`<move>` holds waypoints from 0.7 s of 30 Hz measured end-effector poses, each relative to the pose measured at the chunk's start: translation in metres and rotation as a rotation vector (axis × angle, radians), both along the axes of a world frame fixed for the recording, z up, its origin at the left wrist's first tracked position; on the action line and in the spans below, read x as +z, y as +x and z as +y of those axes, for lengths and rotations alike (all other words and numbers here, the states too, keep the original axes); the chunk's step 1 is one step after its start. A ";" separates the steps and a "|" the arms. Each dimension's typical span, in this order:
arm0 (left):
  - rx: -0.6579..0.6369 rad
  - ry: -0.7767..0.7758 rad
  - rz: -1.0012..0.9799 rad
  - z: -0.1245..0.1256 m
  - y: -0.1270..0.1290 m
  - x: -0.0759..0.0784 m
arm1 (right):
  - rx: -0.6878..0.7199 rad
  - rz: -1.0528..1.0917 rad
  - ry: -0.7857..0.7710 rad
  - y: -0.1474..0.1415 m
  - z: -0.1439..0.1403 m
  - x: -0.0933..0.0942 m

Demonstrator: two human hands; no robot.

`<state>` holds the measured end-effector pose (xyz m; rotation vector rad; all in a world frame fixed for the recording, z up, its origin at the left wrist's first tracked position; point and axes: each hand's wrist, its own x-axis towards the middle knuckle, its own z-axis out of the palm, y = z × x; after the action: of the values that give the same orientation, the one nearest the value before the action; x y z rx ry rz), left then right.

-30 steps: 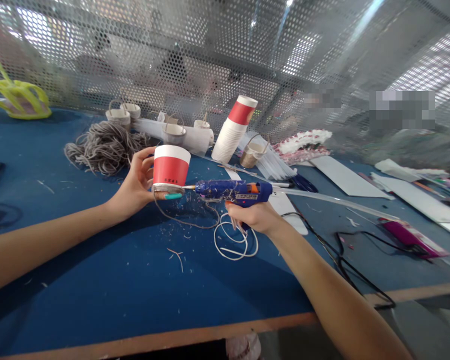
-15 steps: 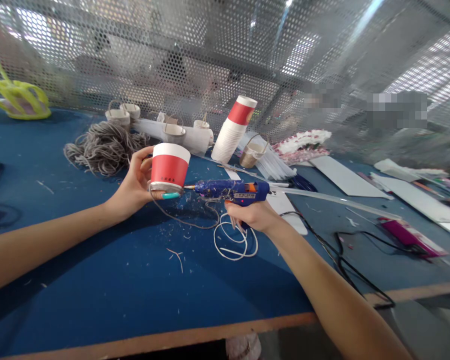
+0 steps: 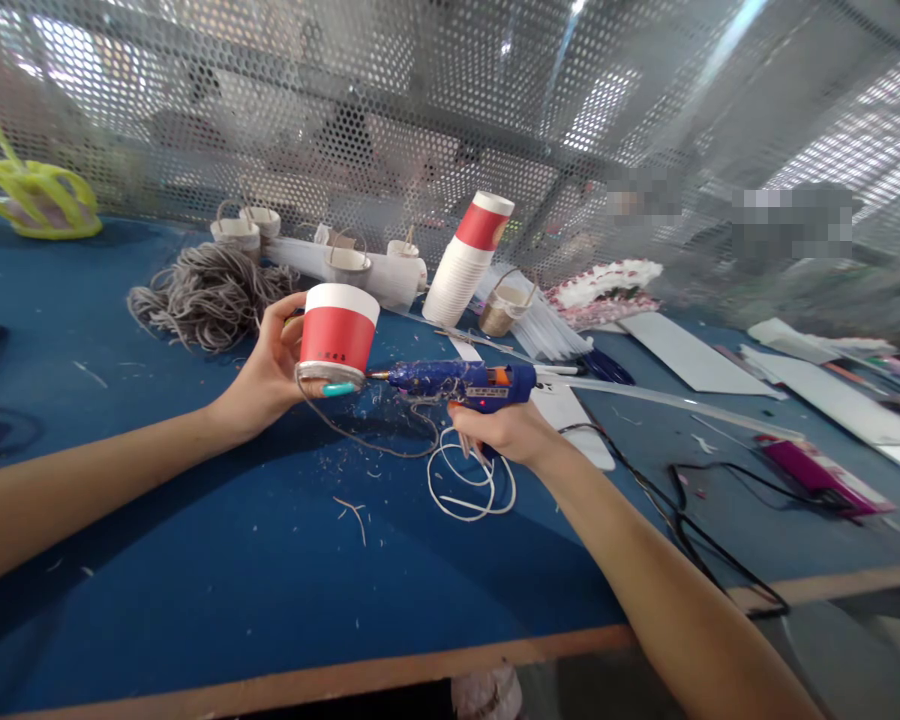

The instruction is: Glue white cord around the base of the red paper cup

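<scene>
My left hand [image 3: 270, 375] grips a red and white paper cup [image 3: 337, 335] from its left side, the thumb with a turquoise nail along the base. Grey cord [image 3: 356, 440] runs round the cup's lower edge, and its loose length hangs below and curves to the right. In my right hand [image 3: 499, 430] is a blue hot glue gun [image 3: 450, 380], its handle mostly hidden by the fingers. The nozzle points left, at or very close to the cup's lower right edge. A glue stick [image 3: 645, 390] sticks out of the gun's back.
A grey cord bundle [image 3: 202, 295] lies behind my left hand. Farther back stand a stack of paper cups [image 3: 461, 265] and several small cord-trimmed buckets, one a bucket with handle [image 3: 506, 305]. White cord [image 3: 469, 475] coils below the gun. A black cable [image 3: 682, 520] trails right, near a magenta box [image 3: 825, 475].
The cup and my left hand have shifted very slightly left and up. The glue gun has edged slightly left with it. Everything else looks unchanged.
</scene>
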<state>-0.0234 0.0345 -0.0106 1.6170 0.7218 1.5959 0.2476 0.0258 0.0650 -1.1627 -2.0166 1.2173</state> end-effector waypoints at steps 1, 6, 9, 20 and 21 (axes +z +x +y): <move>0.008 0.008 0.015 0.001 0.000 -0.001 | -0.005 0.003 0.003 0.000 0.000 0.000; 0.029 -0.007 0.036 0.001 -0.002 -0.001 | -0.012 -0.008 0.001 0.000 -0.002 0.001; 0.016 -0.030 0.034 0.000 -0.002 -0.001 | -0.018 -0.031 -0.015 -0.001 -0.002 0.001; 0.036 -0.080 0.053 -0.004 0.001 0.005 | 0.054 -0.053 0.040 0.002 -0.003 0.000; 0.044 -0.089 0.052 -0.004 0.002 0.005 | 0.033 -0.064 0.094 0.003 -0.001 -0.001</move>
<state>-0.0218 0.0308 -0.0056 1.5931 0.8492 1.5356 0.2505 0.0247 0.0635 -1.1412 -2.1241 1.1011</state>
